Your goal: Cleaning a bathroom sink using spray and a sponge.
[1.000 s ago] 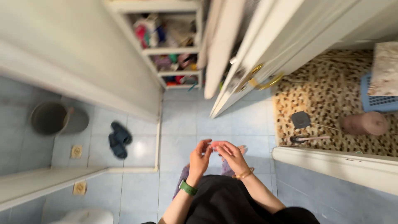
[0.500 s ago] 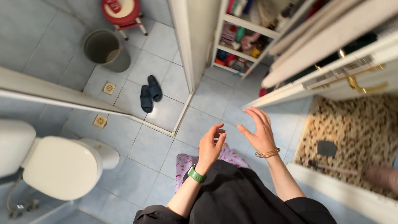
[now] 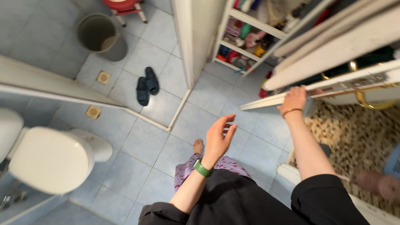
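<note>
My left hand (image 3: 219,139) hangs in the air over the blue tiled floor (image 3: 141,146), fingers loosely apart and holding nothing; a green watch band sits on its wrist. My right hand (image 3: 294,99), with gold bangles on the wrist, reaches out to the edge of the white door (image 3: 333,50) and its fingers rest on that edge, just left of the gold door handle (image 3: 366,102). Whether the fingers curl around the edge is hidden. My bare foot (image 3: 198,146) and pink patterned trousers show below my black top.
A white toilet (image 3: 50,160) stands at the lower left. A pair of dark slippers (image 3: 146,85), a grey bucket (image 3: 99,35) and a red stool (image 3: 123,6) lie beyond a low white kerb. A white shelf unit (image 3: 250,37) holds several bottles. A spotted carpet (image 3: 358,141) lies past the door.
My right hand has moved from in front of me up and right onto the door's edge. My left hand stays raised and open. The view shifted slightly.
</note>
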